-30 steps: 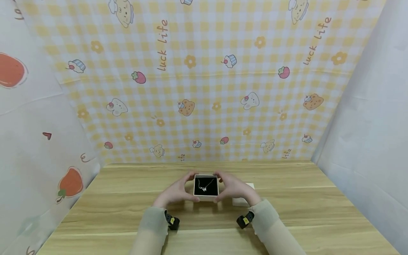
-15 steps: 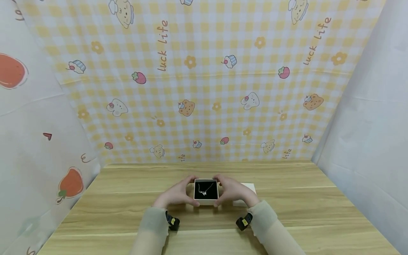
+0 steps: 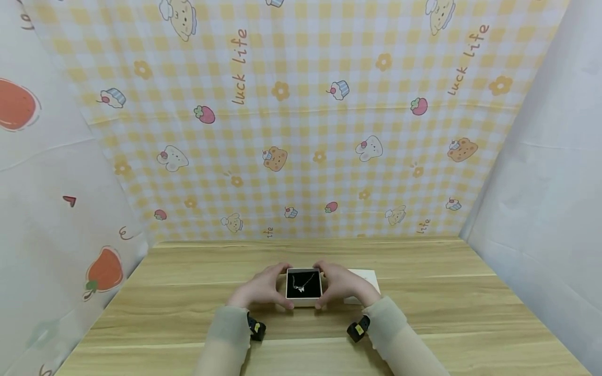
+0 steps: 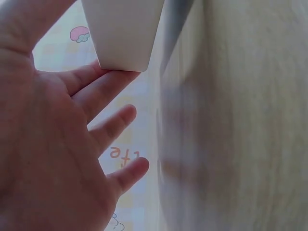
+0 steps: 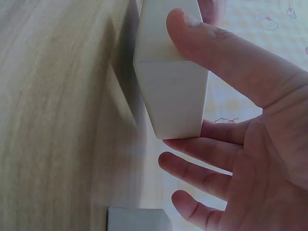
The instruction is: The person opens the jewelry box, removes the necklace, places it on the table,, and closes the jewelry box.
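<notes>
A small white jewellery box point(image 3: 303, 302) stands between both hands in the head view, its top uncovered. Inside, a silver necklace point(image 3: 301, 288) with a small pendant lies on black padding. My left hand point(image 3: 261, 288) grips the box's left end, thumb at the near side and fingers at the far side. My right hand point(image 3: 345, 284) pinches the right end the same way. In the right wrist view the thumb point(image 5: 211, 45) presses the near face of the box point(image 5: 173, 96). Whether the box touches the table cannot be told.
A flat white box lid point(image 3: 369, 277) lies on the wooden table point(image 3: 461, 308), partly hidden behind the right hand. Yellow checked cloth point(image 3: 301, 125) hangs along the table's back edge. Pale cloths enclose both sides.
Both hands have brought the box a little toward the person, lower in the head view. The grip looks the same. More of the lid shows now behind the right hand.
</notes>
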Motion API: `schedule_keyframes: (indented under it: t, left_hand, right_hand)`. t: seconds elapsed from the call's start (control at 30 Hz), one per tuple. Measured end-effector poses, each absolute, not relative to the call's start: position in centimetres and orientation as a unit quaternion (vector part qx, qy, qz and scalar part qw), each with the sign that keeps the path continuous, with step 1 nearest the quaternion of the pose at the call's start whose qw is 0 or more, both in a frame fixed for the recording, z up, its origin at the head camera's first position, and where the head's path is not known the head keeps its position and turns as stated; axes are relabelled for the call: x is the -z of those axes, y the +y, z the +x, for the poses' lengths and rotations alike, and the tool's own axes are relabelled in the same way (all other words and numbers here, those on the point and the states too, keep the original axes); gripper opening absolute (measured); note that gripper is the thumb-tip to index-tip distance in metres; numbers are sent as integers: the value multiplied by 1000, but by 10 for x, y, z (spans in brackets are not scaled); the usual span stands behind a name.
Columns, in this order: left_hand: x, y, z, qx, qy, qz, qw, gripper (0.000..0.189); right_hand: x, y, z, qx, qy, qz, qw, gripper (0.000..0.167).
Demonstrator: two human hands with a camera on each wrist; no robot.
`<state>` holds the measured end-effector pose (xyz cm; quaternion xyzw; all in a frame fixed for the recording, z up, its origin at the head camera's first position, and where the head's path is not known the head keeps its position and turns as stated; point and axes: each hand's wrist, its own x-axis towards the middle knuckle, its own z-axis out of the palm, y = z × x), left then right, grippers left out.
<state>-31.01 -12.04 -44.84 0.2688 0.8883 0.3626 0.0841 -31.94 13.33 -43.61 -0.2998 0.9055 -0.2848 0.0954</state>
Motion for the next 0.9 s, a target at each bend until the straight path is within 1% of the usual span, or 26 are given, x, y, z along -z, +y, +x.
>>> schedule_keyframes:
  t: [0.23, 0.67, 0.83, 0.9]
  left_hand:
    - [449, -120, -309, -338, 903, 249, 88, 93]
    - [450, -122, -310, -332, 905, 248, 92, 94]
    - [447, -122, -307, -327, 907, 247, 101, 103]
    - [442, -122, -305, -318, 911, 245, 96, 104]
  right_hand:
    - [438, 131, -318, 285, 906, -297, 99, 89]
    - [438, 129, -319, 277, 910, -290, 108, 88]
    - [440, 129, -319, 277, 909, -291, 108, 89]
    - [440, 129, -319, 276, 910, -291, 109, 90]
